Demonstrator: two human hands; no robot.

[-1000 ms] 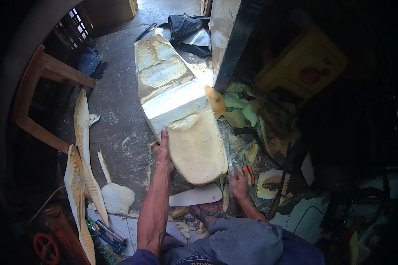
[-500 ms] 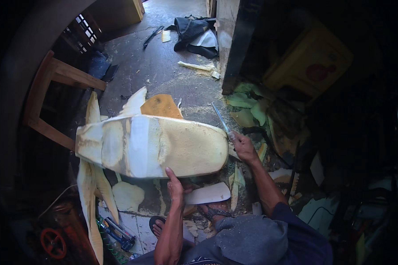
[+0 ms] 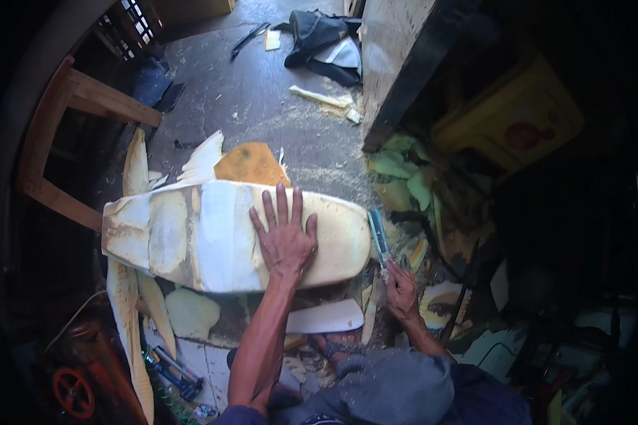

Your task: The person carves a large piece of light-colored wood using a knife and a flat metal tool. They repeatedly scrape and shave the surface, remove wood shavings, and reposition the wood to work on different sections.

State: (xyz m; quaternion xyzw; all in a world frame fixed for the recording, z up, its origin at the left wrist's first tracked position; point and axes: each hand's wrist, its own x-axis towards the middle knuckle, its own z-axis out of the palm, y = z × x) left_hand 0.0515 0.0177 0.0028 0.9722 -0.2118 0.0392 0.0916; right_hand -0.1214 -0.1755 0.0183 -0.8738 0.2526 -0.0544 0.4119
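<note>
A long pale foam block [image 3: 198, 237], rounded at its right end, lies sideways on the concrete floor in front of me. My left hand [image 3: 285, 234] lies flat on top of it with fingers spread, near its right half. My right hand [image 3: 401, 289] grips the handle of a narrow blade tool [image 3: 379, 237], whose blade points up beside the foam's right end.
Foam offcuts [image 3: 131, 312] lie on the floor at the left and below the block, with an orange piece [image 3: 252, 164] behind it. A wooden frame [image 3: 64, 134] stands at the left. A wooden plank edge [image 3: 397, 64], a yellow container [image 3: 507, 117] and black cloth [image 3: 322, 42] are further off.
The foam block has turned from lengthwise to sideways. My left hand moved from its near edge onto its top. My right hand with the blade tool shifted down beside its right end.
</note>
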